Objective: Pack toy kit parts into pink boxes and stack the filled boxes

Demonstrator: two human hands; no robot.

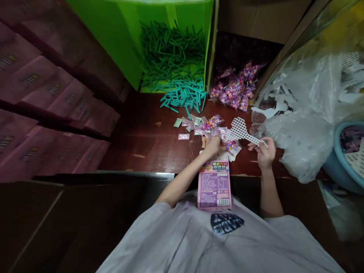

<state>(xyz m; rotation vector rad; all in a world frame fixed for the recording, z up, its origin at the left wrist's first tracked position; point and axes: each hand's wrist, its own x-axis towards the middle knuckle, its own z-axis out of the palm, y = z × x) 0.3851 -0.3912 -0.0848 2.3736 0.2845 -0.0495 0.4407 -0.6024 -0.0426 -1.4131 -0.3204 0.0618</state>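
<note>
A white lattice piece (237, 129) with a wide head and a narrow handle is pinched at its handle end by my right hand (266, 153). My left hand (214, 147) is closed at the open top of a pink printed box (214, 185), beside a bag of colourful beads (231, 145); what its fingers grip is hidden. The box leans over the table's front edge against my shirt. Just beyond my left hand lie small pink and green sachets (191, 124) and another bead bag (213, 122).
Teal sticks (184, 93) spill from a green bin (113, 41). Right of it, a cardboard box (253, 19) holds bead bags (239, 85). A clear plastic bag (309, 113) of white pieces and a blue basin (338, 159) stand at right. Stacked pink boxes (51, 87) line the left.
</note>
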